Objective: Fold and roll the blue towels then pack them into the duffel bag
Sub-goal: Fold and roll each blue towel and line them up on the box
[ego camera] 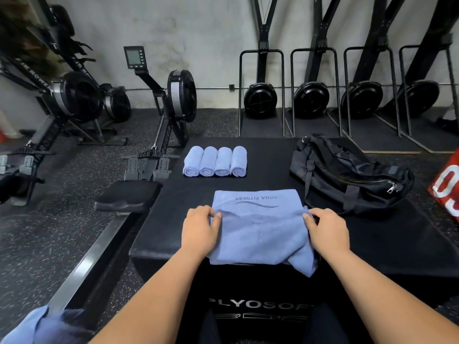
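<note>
A blue towel (258, 232) with "YOGA FITNESS" print lies partly folded on the near edge of the black plyo box (273, 160). My left hand (200, 228) pinches its left folded edge and my right hand (327, 228) pinches its right one. The towel's near right corner hangs over the box's front. Several rolled blue towels (215, 161) lie side by side at the far left of the box. The black duffel bag (347, 172) sits at the right of the box, its zip partly open.
More loose blue towels (37, 326) lie at the bottom left on a rowing machine rail (99, 256). Rowing machines (173, 100) stand left and behind. Ski machines (310, 98) line the back wall. A red object (447, 189) sits at the right edge.
</note>
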